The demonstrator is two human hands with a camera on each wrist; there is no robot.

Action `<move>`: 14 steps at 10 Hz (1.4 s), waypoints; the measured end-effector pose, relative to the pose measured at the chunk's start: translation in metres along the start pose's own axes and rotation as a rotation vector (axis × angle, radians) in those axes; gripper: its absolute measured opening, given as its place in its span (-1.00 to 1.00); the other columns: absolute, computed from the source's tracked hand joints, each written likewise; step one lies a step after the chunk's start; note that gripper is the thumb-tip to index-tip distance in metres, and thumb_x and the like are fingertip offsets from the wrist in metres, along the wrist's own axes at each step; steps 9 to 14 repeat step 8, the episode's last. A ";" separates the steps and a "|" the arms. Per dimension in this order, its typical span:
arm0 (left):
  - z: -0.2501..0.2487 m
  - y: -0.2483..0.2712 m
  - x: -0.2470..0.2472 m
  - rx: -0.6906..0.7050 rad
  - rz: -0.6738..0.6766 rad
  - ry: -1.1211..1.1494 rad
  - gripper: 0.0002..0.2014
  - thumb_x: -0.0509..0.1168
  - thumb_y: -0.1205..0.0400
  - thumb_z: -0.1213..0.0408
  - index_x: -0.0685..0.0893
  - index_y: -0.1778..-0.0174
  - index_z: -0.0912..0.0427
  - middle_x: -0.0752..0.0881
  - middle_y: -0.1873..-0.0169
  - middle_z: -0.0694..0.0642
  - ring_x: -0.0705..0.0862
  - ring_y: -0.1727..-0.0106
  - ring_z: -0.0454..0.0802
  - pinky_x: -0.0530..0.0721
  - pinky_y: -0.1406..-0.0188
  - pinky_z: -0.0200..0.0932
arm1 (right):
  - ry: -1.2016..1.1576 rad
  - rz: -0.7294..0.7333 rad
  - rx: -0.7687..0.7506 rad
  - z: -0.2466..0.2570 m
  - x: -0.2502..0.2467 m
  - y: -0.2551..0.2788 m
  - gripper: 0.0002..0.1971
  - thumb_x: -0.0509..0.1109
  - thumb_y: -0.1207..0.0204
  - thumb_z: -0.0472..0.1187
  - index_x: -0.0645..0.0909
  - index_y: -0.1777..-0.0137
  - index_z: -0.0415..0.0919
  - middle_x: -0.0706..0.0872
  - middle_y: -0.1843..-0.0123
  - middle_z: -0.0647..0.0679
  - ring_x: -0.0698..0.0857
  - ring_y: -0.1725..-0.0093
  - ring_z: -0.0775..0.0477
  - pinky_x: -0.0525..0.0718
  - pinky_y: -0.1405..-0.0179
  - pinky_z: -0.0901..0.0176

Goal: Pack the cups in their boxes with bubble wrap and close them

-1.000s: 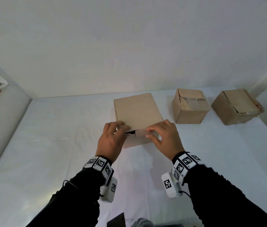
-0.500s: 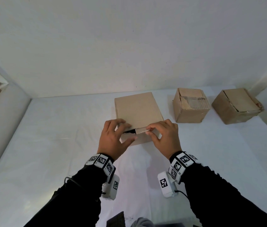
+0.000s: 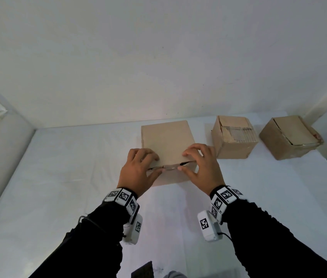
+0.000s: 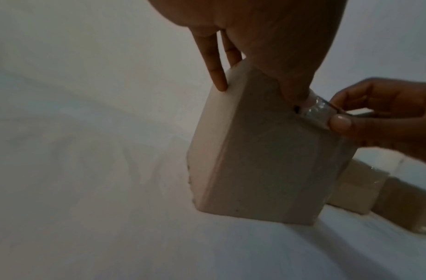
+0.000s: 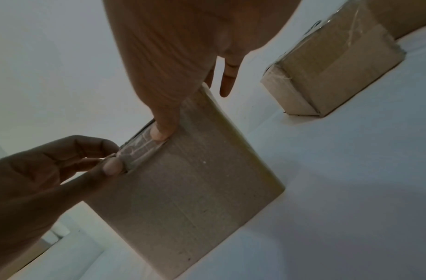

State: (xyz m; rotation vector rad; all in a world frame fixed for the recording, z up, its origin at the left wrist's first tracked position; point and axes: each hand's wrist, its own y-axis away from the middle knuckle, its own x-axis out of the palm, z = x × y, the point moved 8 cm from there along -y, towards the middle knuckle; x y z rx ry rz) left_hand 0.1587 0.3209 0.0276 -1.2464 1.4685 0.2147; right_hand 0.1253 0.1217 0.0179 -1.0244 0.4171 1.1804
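Note:
A brown cardboard box (image 3: 166,139) stands on the white table (image 3: 62,177) in front of me, lid down. My left hand (image 3: 140,167) and right hand (image 3: 200,165) both grip its near top edge, fingers curled over the lid and thumbs on the front. Between the thumbs shows a shiny taped tuck flap (image 3: 170,167) with a thin dark gap beside it. The left wrist view has the box (image 4: 267,161), the flap (image 4: 317,111) and my right thumb on it. In the right wrist view the flap (image 5: 140,149) lies on the box (image 5: 195,199). No cup or bubble wrap is visible.
Two more cardboard boxes stand at the back right, one (image 3: 233,137) with its taped top flaps shut, the other (image 3: 288,137) further right near the table's edge. A wall runs along the far side. Something dark (image 3: 142,272) sits at the near edge.
My hands have moved apart along the box's near edge, uncovering the flap between the thumbs. The dark gap under the lid has narrowed. The box stays in place.

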 end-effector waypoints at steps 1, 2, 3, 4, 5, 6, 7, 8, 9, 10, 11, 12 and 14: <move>0.010 -0.010 0.003 0.024 0.041 -0.020 -0.71 0.43 -0.49 -0.02 0.70 -0.05 0.02 0.63 -0.10 -0.08 0.50 -0.15 0.05 0.70 0.29 -0.08 | 0.022 0.005 0.034 -0.002 0.006 -0.012 -0.66 0.57 -0.36 0.08 0.62 -0.08 0.02 0.52 -0.18 0.09 0.40 -0.15 -0.08 0.60 -0.02 0.05; 0.022 -0.026 0.007 -0.057 0.016 0.011 -0.73 0.48 -0.48 0.04 0.69 -0.03 0.03 0.63 -0.09 -0.06 0.48 -0.18 0.03 0.67 0.30 -0.15 | 0.032 0.015 0.096 -0.003 0.015 -0.032 -0.65 0.60 -0.32 0.06 0.60 -0.03 0.02 0.50 -0.16 0.10 0.38 -0.14 -0.07 0.59 0.01 0.08; 0.029 -0.039 0.014 -0.068 0.011 0.005 -0.74 0.53 -0.46 0.07 0.69 0.03 0.06 0.63 -0.09 -0.02 0.46 -0.19 0.02 0.64 0.31 -0.15 | 0.047 0.033 0.123 -0.009 0.021 -0.050 -0.64 0.62 -0.29 0.04 0.59 0.01 -0.01 0.52 -0.14 0.07 0.37 -0.13 -0.09 0.60 0.03 0.04; 0.031 -0.051 0.021 -0.051 0.056 -0.020 -0.75 0.51 -0.47 0.09 0.67 0.03 0.10 0.62 -0.11 0.03 0.43 -0.20 0.03 0.67 0.33 -0.10 | 0.102 0.036 0.136 -0.009 0.022 -0.061 -0.64 0.62 -0.28 0.02 0.59 0.02 -0.05 0.54 -0.14 0.01 0.38 -0.11 -0.12 0.60 0.06 0.00; 0.033 -0.052 0.023 -0.066 0.081 -0.039 -0.75 0.48 -0.49 0.17 0.67 -0.04 0.09 0.61 -0.17 0.00 0.41 -0.26 -0.01 0.73 0.34 -0.05 | 0.148 0.044 0.158 -0.006 0.024 -0.065 -0.67 0.58 -0.32 0.02 0.59 0.01 -0.05 0.54 -0.16 0.00 0.40 -0.13 -0.14 0.61 0.04 -0.05; 0.031 -0.038 0.026 -0.030 0.144 -0.083 -0.59 0.42 -0.53 0.23 0.61 -0.31 0.09 0.55 -0.41 0.01 0.35 -0.48 -0.01 0.77 0.18 -0.07 | 0.245 0.052 0.090 -0.001 0.025 -0.053 -0.70 0.49 -0.41 -0.01 0.59 -0.10 -0.05 0.56 -0.26 -0.01 0.49 -0.22 -0.18 0.65 0.00 -0.13; 0.032 -0.013 0.031 -0.037 0.249 -0.143 -0.39 0.36 -0.57 0.17 0.39 -0.57 0.11 0.29 -0.62 -0.02 0.15 -0.65 -0.03 0.74 0.10 -0.11 | 0.283 0.147 0.045 -0.006 0.032 -0.028 -0.42 0.41 -0.49 -0.10 0.40 -0.53 -0.02 0.32 -0.64 -0.02 0.28 -0.61 -0.16 0.49 -0.43 -0.19; 0.020 0.004 0.021 -0.069 0.253 -0.146 -0.33 0.37 -0.54 0.14 0.33 -0.59 0.03 0.19 -0.66 -0.06 0.14 -0.65 -0.04 0.79 0.23 -0.08 | 0.304 0.346 0.030 -0.013 0.036 -0.005 -0.20 0.35 -0.55 -0.05 0.00 -0.71 0.04 -0.11 -0.75 0.08 -0.05 -0.71 -0.05 0.10 -0.61 -0.17; 0.020 0.004 0.021 -0.069 0.253 -0.146 -0.33 0.37 -0.54 0.14 0.33 -0.59 0.03 0.19 -0.66 -0.06 0.14 -0.65 -0.04 0.79 0.23 -0.08 | 0.304 0.346 0.030 -0.013 0.036 -0.005 -0.20 0.35 -0.55 -0.05 0.00 -0.71 0.04 -0.11 -0.75 0.08 -0.05 -0.71 -0.05 0.10 -0.61 -0.17; 0.020 0.004 0.021 -0.069 0.253 -0.146 -0.33 0.37 -0.54 0.14 0.33 -0.59 0.03 0.19 -0.66 -0.06 0.14 -0.65 -0.04 0.79 0.23 -0.08 | 0.304 0.346 0.030 -0.013 0.036 -0.005 -0.20 0.35 -0.55 -0.05 0.00 -0.71 0.04 -0.11 -0.75 0.08 -0.05 -0.71 -0.05 0.10 -0.61 -0.17; 0.020 0.004 0.021 -0.069 0.253 -0.146 -0.33 0.37 -0.54 0.14 0.33 -0.59 0.03 0.19 -0.66 -0.06 0.14 -0.65 -0.04 0.79 0.23 -0.08 | 0.304 0.346 0.030 -0.013 0.036 -0.005 -0.20 0.35 -0.55 -0.05 0.00 -0.71 0.04 -0.11 -0.75 0.08 -0.05 -0.71 -0.05 0.10 -0.61 -0.17; 0.020 0.004 0.021 -0.069 0.253 -0.146 -0.33 0.37 -0.54 0.14 0.33 -0.59 0.03 0.19 -0.66 -0.06 0.14 -0.65 -0.04 0.79 0.23 -0.08 | 0.304 0.346 0.030 -0.013 0.036 -0.005 -0.20 0.35 -0.55 -0.05 0.00 -0.71 0.04 -0.11 -0.75 0.08 -0.05 -0.71 -0.05 0.10 -0.61 -0.17; 0.020 0.004 0.021 -0.069 0.253 -0.146 -0.33 0.37 -0.54 0.14 0.33 -0.59 0.03 0.19 -0.66 -0.06 0.14 -0.65 -0.04 0.79 0.23 -0.08 | 0.304 0.346 0.030 -0.013 0.036 -0.005 -0.20 0.35 -0.55 -0.05 0.00 -0.71 0.04 -0.11 -0.75 0.08 -0.05 -0.71 -0.05 0.10 -0.61 -0.17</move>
